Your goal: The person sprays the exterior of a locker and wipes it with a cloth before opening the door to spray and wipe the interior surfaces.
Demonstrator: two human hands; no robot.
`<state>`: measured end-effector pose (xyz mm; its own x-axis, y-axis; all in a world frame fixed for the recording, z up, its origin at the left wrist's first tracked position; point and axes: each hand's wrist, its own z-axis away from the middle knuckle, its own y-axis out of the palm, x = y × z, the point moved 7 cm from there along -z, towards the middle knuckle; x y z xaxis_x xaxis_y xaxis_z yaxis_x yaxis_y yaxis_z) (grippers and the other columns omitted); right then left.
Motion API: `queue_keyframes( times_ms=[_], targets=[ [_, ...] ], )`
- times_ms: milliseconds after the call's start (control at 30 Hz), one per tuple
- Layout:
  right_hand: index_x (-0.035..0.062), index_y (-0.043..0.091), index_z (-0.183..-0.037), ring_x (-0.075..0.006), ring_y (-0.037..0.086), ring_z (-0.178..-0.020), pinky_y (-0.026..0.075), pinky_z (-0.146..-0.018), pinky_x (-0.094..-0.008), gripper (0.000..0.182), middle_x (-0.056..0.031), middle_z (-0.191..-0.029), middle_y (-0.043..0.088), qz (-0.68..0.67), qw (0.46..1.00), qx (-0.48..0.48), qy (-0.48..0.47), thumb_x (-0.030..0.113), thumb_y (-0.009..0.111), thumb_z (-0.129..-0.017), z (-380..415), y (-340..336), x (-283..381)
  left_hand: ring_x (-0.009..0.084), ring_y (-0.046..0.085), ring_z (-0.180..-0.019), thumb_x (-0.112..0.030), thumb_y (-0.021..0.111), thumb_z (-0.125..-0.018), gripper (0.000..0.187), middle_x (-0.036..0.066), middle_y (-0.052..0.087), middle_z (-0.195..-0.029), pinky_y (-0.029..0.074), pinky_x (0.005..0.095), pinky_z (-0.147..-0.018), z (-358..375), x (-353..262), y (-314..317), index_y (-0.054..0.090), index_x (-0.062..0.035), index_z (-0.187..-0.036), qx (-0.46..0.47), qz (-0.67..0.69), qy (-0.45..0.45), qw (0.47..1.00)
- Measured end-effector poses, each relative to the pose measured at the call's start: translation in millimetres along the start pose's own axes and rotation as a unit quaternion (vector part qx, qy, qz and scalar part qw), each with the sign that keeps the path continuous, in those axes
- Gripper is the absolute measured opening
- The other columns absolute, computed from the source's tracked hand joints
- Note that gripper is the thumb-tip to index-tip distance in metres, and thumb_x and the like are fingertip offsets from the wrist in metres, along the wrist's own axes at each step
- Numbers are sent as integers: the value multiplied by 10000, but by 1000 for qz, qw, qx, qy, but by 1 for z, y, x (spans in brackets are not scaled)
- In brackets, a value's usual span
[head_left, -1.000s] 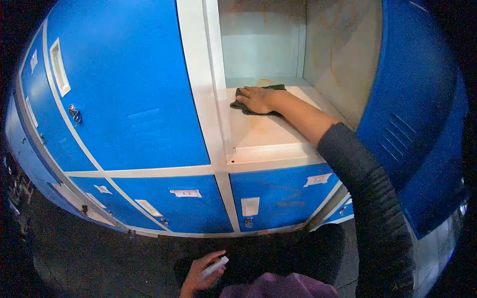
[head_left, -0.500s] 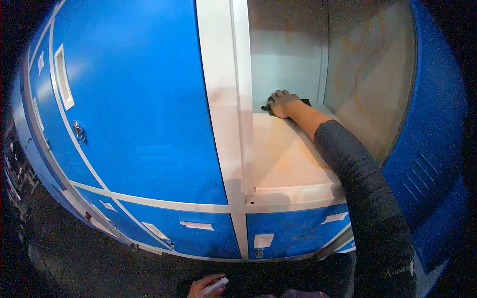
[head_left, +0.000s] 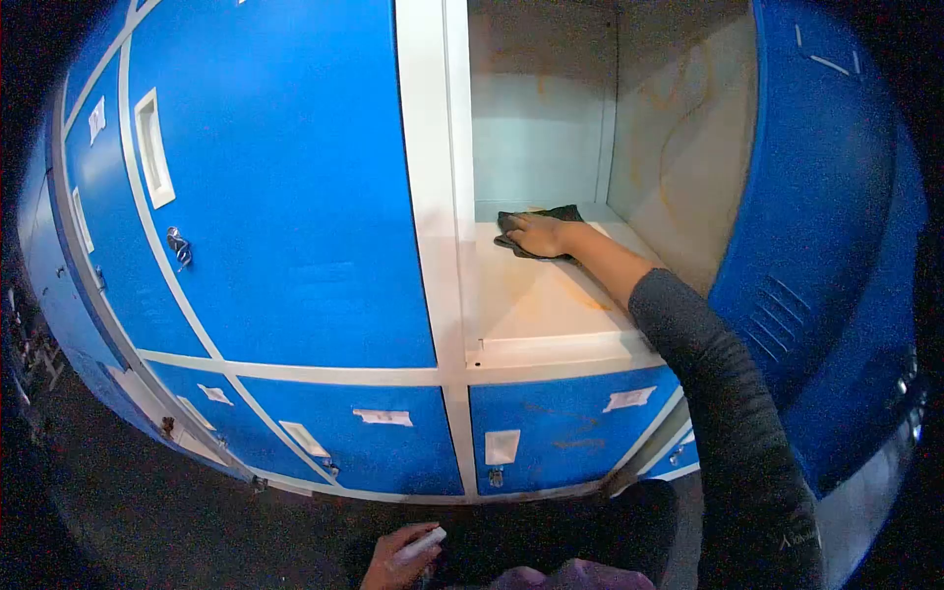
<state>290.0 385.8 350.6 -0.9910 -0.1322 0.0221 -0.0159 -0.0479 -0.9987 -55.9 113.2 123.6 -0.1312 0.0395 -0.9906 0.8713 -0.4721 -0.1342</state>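
Inside an open locker compartment (head_left: 531,315), my right hand (head_left: 536,236) presses a dark cloth (head_left: 565,213) onto the pale floor panel, toward its back. The fingers bear on the cloth, and its edges stick out around them. Orange-brown stains mark the compartment floor and its right side wall (head_left: 678,128). Low in the view, in front of the lockers, my left hand (head_left: 398,559) is closed around a small white object (head_left: 423,544). Most of that object is hidden by the fingers, so its kind cannot be made out.
The compartment's blue door (head_left: 816,226) stands swung open to the right, beside my right arm. A closed blue locker door (head_left: 275,177) is on the left, with keys (head_left: 179,248) hanging from its lock. Smaller blue doors (head_left: 560,433) run below, above a dark floor (head_left: 197,531).
My right hand and the cloth have come from the back of the compartment floor toward its front. More of the cloth shows now. The whole view has shifted slightly; my left hand keeps its grip.
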Motion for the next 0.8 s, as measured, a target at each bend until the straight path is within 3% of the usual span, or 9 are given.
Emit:
queue_keyframes(
  times_ms=[100, 133, 267, 367, 433, 567, 800],
  targets=[
    [51, 283, -1389, -306, 217, -1347, 192, -1108, -362, 550, -161, -1461, 227, -26, 999, -19, -37, 378, 289, -947, 41, -5, 28, 155, 631, -862, -67, 649, -797, 361, 96, 648, -996, 510, 272, -753, -3, 42, -5, 585, -61, -1152, 23, -64, -47, 997],
    [35, 321, -1363, -315, 261, -1324, 219, -1096, -369, 535, -175, -1432, 275, -43, 997, -36, -51, 358, 314, -936, 57, -8, 39, 150, 624, -811, -217, 692, -782, 359, 91, 664, -933, 492, 285, -722, -5, 45, -6, 606, -73, -1100, 11, -77, -45, 996],
    [4, 413, -1300, -332, 368, -1265, 283, -1065, -380, 494, -199, -1364, 388, -80, 984, -105, -119, 305, 385, -911, 108, -5, 67, 160, 629, -841, -173, 702, -768, 361, 98, 664, -972, 493, 291, -745, -1, 28, -4, 604, -74, -1101, 25, -130, 59, 990],
    [20, 422, -1296, -321, 358, -1271, 272, -1068, -379, 455, -179, -1367, 390, -97, 979, -116, -139, 262, 403, -912, 157, -10, 92, 161, 632, -842, -166, 701, -768, 354, 95, 663, -974, 491, 292, -751, 8, 30, -4, 606, -64, -1094, 13, -37, 4, 999],
    [51, 383, -1339, -301, 295, -1317, 223, -1093, -376, 452, -168, -1404, 346, -90, 982, -82, -142, 236, 379, -927, 178, -8, 100, 159, 632, -845, -161, 698, -771, 352, 93, 664, -973, 491, 289, -754, 13, 23, -2, 603, -55, -1093, 11, -34, 3, 999],
    [62, 407, -1324, -296, 322, -1301, 250, -1079, -382, 426, -146, -1394, 369, -97, 972, -104, -185, 181, 392, -915, 208, -4, 105, 151, 631, -848, -142, 695, -772, 359, 89, 664, -972, 491, 276, -753, 14, 26, -2, 595, -44, -1102, 15, -24, 13, 1000],
    [82, 516, -1243, -303, 482, -1168, 358, -1008, -359, 421, -114, -1279, 513, -104, 984, -83, -115, 102, 425, -832, 188, -14, 98, 136, 620, -850, -129, 697, -771, 366, 93, 658, -978, 492, 272, -757, 13, 21, 1, 591, -43, -1110, 19, -25, -7, 999]
  ],
)
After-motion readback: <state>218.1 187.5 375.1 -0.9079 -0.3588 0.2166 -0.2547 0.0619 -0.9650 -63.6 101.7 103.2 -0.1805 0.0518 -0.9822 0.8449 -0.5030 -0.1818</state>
